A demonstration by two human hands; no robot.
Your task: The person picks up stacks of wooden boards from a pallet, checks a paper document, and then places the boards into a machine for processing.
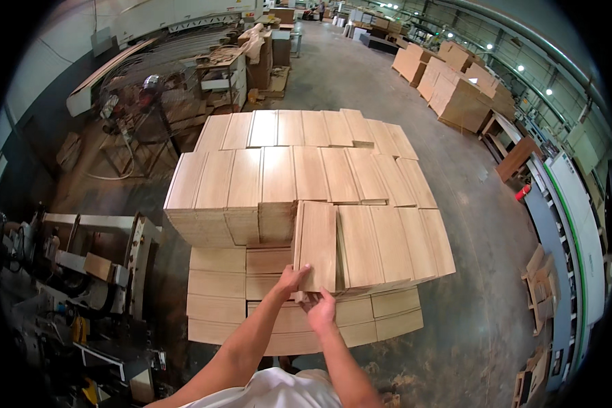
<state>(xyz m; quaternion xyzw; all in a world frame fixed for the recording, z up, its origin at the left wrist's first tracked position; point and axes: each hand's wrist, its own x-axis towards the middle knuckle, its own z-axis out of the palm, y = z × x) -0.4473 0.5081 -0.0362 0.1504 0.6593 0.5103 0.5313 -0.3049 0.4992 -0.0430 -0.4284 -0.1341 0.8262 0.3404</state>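
Light wooden panels with a groove along one edge lie in stacked rows in front of me. At the near edge of the pile, one wooden panel [317, 238] tops a column that stands slightly apart from its right-hand neighbours. My left hand [294, 278] grips this panel's near left corner, with its thumb over the top face. Just to the right and lower, my right hand [321, 311] is closed at the near end, its thumb on the panel's edge. The fingers of my right hand are partly hidden under it, so how many panels they hold is unclear.
A lower layer of panels [216, 307] sticks out at the near left. Machinery [126, 272] stands on the left, with a caged fan [153, 102] behind it. Along the right runs a long machine [568, 224] beside a red extinguisher [523, 193]. Board stacks [459, 102] stand farther back.
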